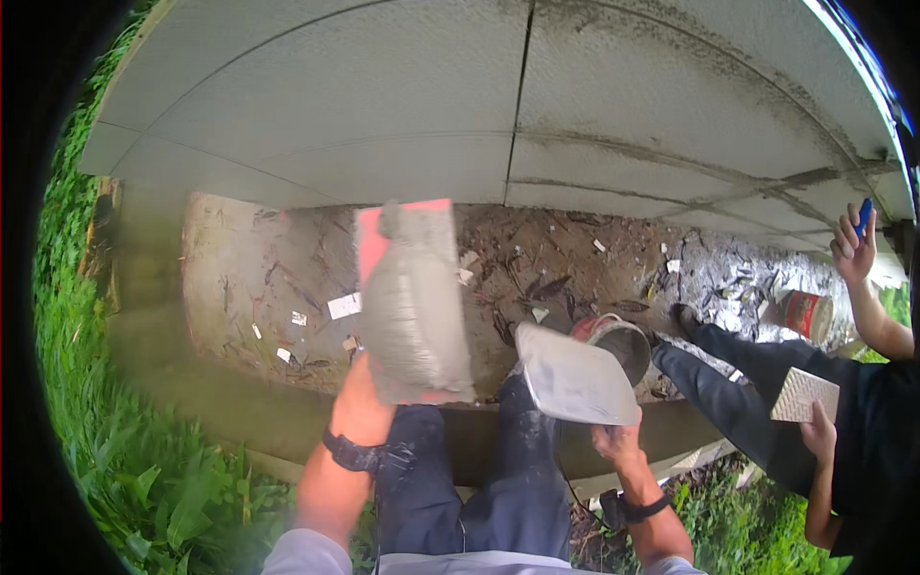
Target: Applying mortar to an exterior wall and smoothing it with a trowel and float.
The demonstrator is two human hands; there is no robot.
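My left hand holds a red board loaded with a thick, ridged layer of wet grey mortar; its grip is mostly hidden underneath. My right hand grips a smeared grey metal trowel, held flat just right of the board. A white and red bucket stands partly behind the trowel. Grey wall panels fill the upper view, with dark mortar lines on the right side.
A dirty concrete ledge holds leaves, tile scraps and a second bucket. Green plants grow beside and below it. At right a co-worker holds a blue tool against the wall and a small textured square.
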